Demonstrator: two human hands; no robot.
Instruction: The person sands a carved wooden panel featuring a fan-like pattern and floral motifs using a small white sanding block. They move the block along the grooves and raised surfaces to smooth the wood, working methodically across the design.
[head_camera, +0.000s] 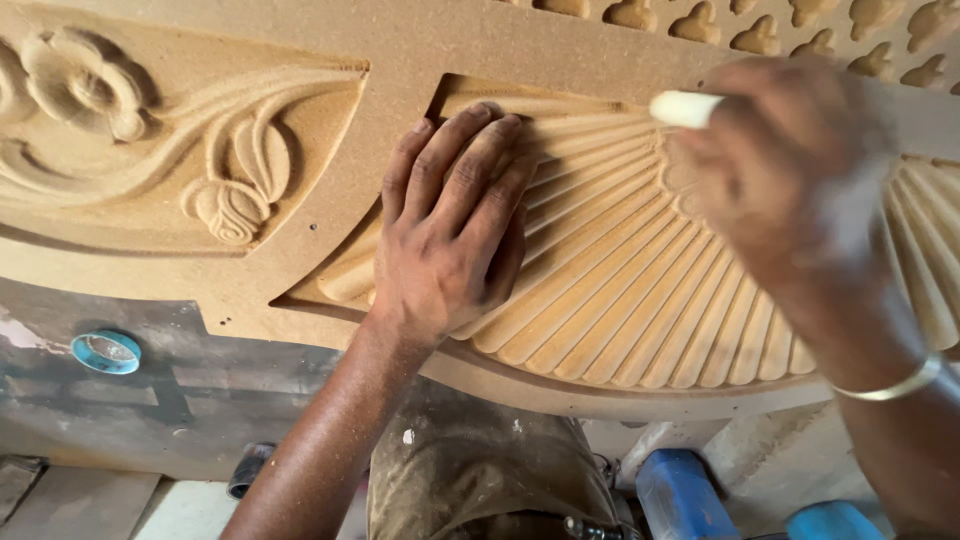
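1. Nearest, dusty grey-brown trousers (480, 480) and blue plastic containers (690, 495) sit below the bench edge.
2. Meanwhile, the left hand (450, 230) lies flat, fingers together, on the tan carved fibreboard panel (400, 45), steadying its fluted fan relief (620, 290).
3. Blurred, the right hand (790, 170) is closed around a pale cream cylindrical tool (685, 108); a slip could likely bruise the soft, crisp ridges.
4. Farther off, a smooth carved rose scroll (230, 190) and pierced heart-like fretwork (760, 35) look matte and dusty.
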